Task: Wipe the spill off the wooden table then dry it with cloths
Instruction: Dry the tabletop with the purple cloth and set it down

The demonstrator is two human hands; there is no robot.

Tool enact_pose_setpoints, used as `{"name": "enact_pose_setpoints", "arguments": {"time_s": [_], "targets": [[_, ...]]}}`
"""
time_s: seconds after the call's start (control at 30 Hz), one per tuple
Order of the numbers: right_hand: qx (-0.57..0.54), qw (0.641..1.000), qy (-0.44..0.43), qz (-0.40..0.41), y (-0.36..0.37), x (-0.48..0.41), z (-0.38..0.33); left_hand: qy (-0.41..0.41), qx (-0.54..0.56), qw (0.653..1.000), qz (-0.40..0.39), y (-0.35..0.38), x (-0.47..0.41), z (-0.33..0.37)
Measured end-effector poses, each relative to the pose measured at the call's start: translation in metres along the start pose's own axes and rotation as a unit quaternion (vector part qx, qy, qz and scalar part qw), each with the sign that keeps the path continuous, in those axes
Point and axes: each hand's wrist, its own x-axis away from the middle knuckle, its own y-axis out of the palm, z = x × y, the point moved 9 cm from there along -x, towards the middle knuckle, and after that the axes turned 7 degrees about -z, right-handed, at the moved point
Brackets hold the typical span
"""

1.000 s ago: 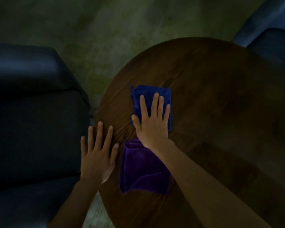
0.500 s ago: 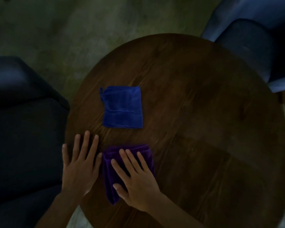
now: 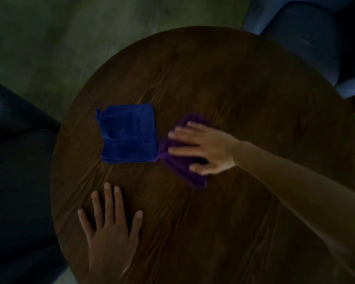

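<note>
Pressing flat on the purple cloth (image 3: 182, 167), the right hand (image 3: 205, 148) has its fingers (image 3: 179, 149) spread wide, gripping nothing; their tips reach toward the folded blue cloth (image 3: 128, 134), which touches the purple one. Left hand (image 3: 111, 232) lies open, fingers splayed on bare counter (image 3: 234, 89). Judging by this, wiping is underway, drying unfinished. Dim light hides any spill, and motion blurs the right hand.
</note>
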Motion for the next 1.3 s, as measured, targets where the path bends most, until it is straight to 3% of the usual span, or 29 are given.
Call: {"name": "enact_pose_setpoints", "arguments": {"time_s": [0.07, 0.13, 0.17, 0.2, 0.23, 0.3, 0.4, 0.5, 0.53, 0.57, 0.6, 0.63, 0.67, 0.73, 0.77, 0.8, 0.83, 0.9, 0.97, 1.0, 1.07, 1.1, 1.13, 1.17, 1.2, 1.27, 1.3], "targets": [[-0.05, 0.973, 0.221, 0.042, -0.007, 0.011, 0.067, -0.002, -0.003, 1.0, -0.004, 0.0, 0.0, 0.001], [-0.142, 0.872, 0.464, 0.062, -0.005, 0.034, 0.119, -0.008, 0.001, 1.0, -0.008, -0.002, 0.0, 0.002], [-0.167, 0.833, 0.523, 0.061, -0.002, 0.037, 0.126, -0.003, 0.002, 1.0, -0.013, -0.004, 0.001, 0.004], [-0.174, 0.82, 0.543, 0.058, -0.002, 0.034, 0.123, 0.011, -0.002, 1.0, -0.016, -0.007, 0.001, 0.009], [-0.166, 0.828, 0.532, 0.06, -0.002, 0.029, 0.114, 0.032, -0.008, 0.999, -0.017, -0.011, 0.002, 0.017], [-0.137, 0.88, 0.449, 0.072, -0.004, 0.023, 0.075, 0.069, -0.005, 0.998, -0.014, -0.019, 0.003, 0.037], [-0.087, 0.974, 0.209, 0.029, 0.015, 0.033, -0.032, 0.085, 0.02, 0.996, -0.003, -0.028, -0.003, 0.062], [-0.021, 0.998, -0.037, -0.045, 0.044, 0.089, -0.088, 0.127, 0.037, 0.991, -0.006, -0.036, -0.011, 0.089], [-0.012, 0.998, -0.056, -0.04, 0.048, 0.109, -0.068, 0.145, 0.039, 0.989, -0.008, -0.037, -0.014, 0.101], [-0.009, 1.0, -0.023, -0.02, 0.051, 0.127, -0.035, 0.165, 0.034, 0.986, -0.012, -0.038, -0.015, 0.115], [-0.016, 0.997, 0.072, 0.016, 0.051, 0.145, 0.01, 0.184, 0.024, 0.983, -0.016, -0.038, -0.015, 0.13], [-0.042, 0.976, 0.205, 0.051, 0.048, 0.168, 0.058, 0.2, 0.015, 0.98, -0.017, -0.037, -0.014, 0.144], [-0.09, 0.925, 0.361, 0.076, 0.047, 0.197, 0.099, 0.209, 0.008, 0.978, -0.016, -0.036, -0.014, 0.157], [-0.193, 0.754, 0.62, 0.1, 0.063, 0.242, 0.132, 0.209, -0.002, 0.978, -0.018, -0.033, -0.015, 0.178], [-0.21, 0.695, 0.678, 0.111, 0.067, 0.247, 0.124, 0.204, -0.006, 0.979, -0.022, -0.03, -0.016, 0.186], [-0.203, 0.68, 0.695, 0.117, 0.065, 0.241, 0.108, 0.199, -0.008, 0.98, -0.025, -0.026, -0.017, 0.193], [-0.185, 0.703, 0.676, 0.125, 0.06, 0.228, 0.087, 0.195, -0.011, 0.98, -0.029, -0.023, -0.017, 0.196], [-0.163, 0.821, 0.535, 0.115, 0.058, 0.195, 0.024, 0.191, -0.021, 0.981, -0.034, -0.015, -0.017, 0.199], [-0.127, 0.946, 0.294, 0.044, 0.066, 0.176, -0.062, 0.191, -0.04, 0.98, -0.033, -0.012, -0.017, 0.202], [-0.099, 0.981, 0.17, 0.003, 0.075, 0.184, -0.091, 0.189, -0.051, 0.98, -0.032, -0.011, -0.017, 0.203], [-0.051, 0.998, -0.003, -0.023, 0.085, 0.221, -0.09, 0.181, -0.066, 0.981, -0.029, -0.011, -0.017, 0.205], [-0.045, 0.999, -0.003, -0.015, 0.092, 0.241, -0.066, 0.181, -0.065, 0.981, -0.026, -0.011, -0.017, 0.206], [-0.053, 0.997, 0.062, 0.009, 0.097, 0.263, -0.029, 0.183, -0.064, 0.981, -0.022, -0.012, -0.017, 0.208], [-0.068, 0.98, 0.184, 0.043, 0.099, 0.289, 0.013, 0.186, -0.063, 0.98, -0.02, -0.012, -0.017, 0.208], [-0.095, 0.936, 0.33, 0.073, 0.1, 0.319, 0.05, 0.188, -0.061, 0.98, -0.019, -0.012, -0.017, 0.208], [-0.177, 0.768, 0.606, 0.106, 0.111, 0.366, 0.084, 0.187, -0.061, 0.98, -0.018, -0.012, -0.016, 0.207], [-0.205, 0.692, 0.682, 0.119, 0.117, 0.37, 0.078, 0.186, -0.063, 0.98, -0.018, -0.012, -0.015, 0.207]]}}
